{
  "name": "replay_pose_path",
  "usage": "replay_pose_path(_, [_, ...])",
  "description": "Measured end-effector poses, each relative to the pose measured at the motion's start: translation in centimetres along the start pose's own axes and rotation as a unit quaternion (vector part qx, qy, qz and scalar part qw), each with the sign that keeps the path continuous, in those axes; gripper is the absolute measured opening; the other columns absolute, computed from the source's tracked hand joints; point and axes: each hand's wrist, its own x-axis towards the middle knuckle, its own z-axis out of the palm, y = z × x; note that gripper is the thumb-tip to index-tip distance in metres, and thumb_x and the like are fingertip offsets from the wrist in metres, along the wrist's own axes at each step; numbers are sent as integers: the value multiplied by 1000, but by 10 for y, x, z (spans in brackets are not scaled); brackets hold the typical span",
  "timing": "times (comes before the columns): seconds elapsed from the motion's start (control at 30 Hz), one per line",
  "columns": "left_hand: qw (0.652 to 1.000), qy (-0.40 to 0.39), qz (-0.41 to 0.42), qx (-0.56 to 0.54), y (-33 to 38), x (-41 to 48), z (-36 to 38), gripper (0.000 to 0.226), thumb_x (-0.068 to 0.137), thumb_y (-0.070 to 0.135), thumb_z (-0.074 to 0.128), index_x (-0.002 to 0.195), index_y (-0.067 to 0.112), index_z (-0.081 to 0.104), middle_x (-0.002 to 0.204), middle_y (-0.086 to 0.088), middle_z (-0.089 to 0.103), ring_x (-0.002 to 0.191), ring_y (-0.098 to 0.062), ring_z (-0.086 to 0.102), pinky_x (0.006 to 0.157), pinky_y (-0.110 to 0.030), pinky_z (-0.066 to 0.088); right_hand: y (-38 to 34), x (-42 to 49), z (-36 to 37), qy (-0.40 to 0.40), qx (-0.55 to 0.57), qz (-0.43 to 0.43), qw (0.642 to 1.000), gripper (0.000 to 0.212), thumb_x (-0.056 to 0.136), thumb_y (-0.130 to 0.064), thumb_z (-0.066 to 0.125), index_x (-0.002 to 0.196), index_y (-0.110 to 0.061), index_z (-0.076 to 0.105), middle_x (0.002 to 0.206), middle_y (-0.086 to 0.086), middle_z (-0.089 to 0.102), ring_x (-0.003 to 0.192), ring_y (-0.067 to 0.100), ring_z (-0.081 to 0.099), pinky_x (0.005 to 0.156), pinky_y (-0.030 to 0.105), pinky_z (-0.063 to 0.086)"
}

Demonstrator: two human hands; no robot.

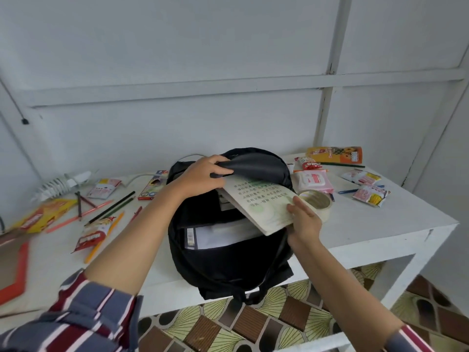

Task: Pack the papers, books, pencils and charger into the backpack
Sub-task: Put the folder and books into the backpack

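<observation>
A black backpack [223, 265] lies unzipped on the white table [368, 232]. My left hand [203, 174] grips its upper flap and holds it up. My right hand [303, 219] pinches the near corner of a pale book [261, 201] with green print, which slants halfway into the opening. White papers [218, 236] and another book lie inside the bag. Several loose pencils [111, 208] lie on the table to the left, beside a coloured-pencil box [152, 186]. A white charger [63, 184] with its cable lies at the far left.
A roll of clear tape [318, 203] sits just right of the bag, touching my right hand's side. Snack packets [370, 194], a wipes pack [314, 180] and a pen lie at the right. More packets [43, 217] and an orange frame [17, 273] lie left.
</observation>
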Motion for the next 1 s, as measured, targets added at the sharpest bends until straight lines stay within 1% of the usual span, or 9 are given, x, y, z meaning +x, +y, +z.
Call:
replay_pose_path(0.17, [1000, -14, -7, -24, 1, -3, 1, 39, 87, 11, 52, 124, 21, 62, 141, 10, 40, 128, -9, 37, 111, -31, 25, 29, -8, 36, -31, -163, -60, 984, 46, 92, -11, 53, 137, -12, 42, 139, 10, 45, 122, 24, 48, 104, 33, 38])
replay_pose_path(0.27, [1000, -16, -8, -23, 0, -4, -2, 39, 88, 10, 51, 124, 21, 61, 141, 10, 40, 128, -9, 36, 110, -30, 25, 17, -8, 35, -140, -316, -11, 938, 67, 88, -16, 57, 144, -30, 23, 120, 9, 51, 83, 23, 57, 75, 34, 54])
replay_pose_path(0.37, [999, -19, -6, -25, -1, -3, -3, 39, 87, 10, 52, 123, 21, 62, 140, 11, 40, 128, -9, 37, 110, -29, 25, -12, -6, 15, -247, -500, -8, 830, 82, 86, -17, 61, 145, -39, 9, 78, 7, 54, 45, 14, 46, 39, 21, 42])
replay_pose_path(0.47, [999, -17, -6, -31, -2, -3, -2, 39, 87, 10, 52, 123, 21, 63, 140, 11, 41, 127, -9, 37, 110, -29, 25, -24, -1, -1, -257, -653, -136, 699, 61, 85, -21, 64, 138, -30, 36, 63, -5, 49, 46, 9, 46, 43, 16, 36])
replay_pose_path(0.53, [999, -15, -7, -37, -3, -3, -1, 39, 87, 10, 52, 123, 21, 63, 140, 11, 41, 127, -9, 37, 111, -32, 25, -20, 4, -5, -221, -675, -233, 664, 47, 86, -26, 64, 132, -28, 51, 59, -12, 42, 52, 3, 42, 49, 14, 31])
replay_pose_path(0.63, [999, -16, -8, -41, -3, -4, 0, 39, 87, 11, 53, 123, 21, 63, 141, 11, 41, 128, -8, 37, 112, -32, 25, -10, 2, 2, -157, -681, -277, 659, 39, 88, -36, 60, 127, -34, 56, 65, -8, 49, 68, 14, 54, 57, 23, 35])
replay_pose_path(0.77, [999, -16, -5, -44, -4, -4, 1, 38, 86, 11, 54, 121, 22, 64, 140, 11, 41, 127, -9, 38, 111, -33, 27, 8, 11, 29, -107, -719, -269, 632, 39, 91, -43, 52, 129, -35, 54, 110, 5, 65, 105, 27, 59, 72, 30, 43])
replay_pose_path(0.9, [998, -19, -7, -51, -4, -5, 0, 38, 85, 11, 53, 121, 21, 64, 139, 10, 42, 125, -8, 39, 110, -32, 27, 8, 15, 40, -112, -716, -307, 617, 43, 92, -36, 54, 135, -32, 48, 116, 6, 61, 107, 28, 58, 75, 31, 45])
replay_pose_path(1.0, [998, -26, -11, -61, -4, -5, 0, 45, 77, 25, 51, 120, 20, 65, 137, 12, 43, 124, -8, 41, 108, -30, 29, 14, 9, 26, -165, -644, -498, 556, 38, 81, -21, 68, 119, -20, 64, 104, 11, 60, 94, 32, 61, 67, 33, 49])
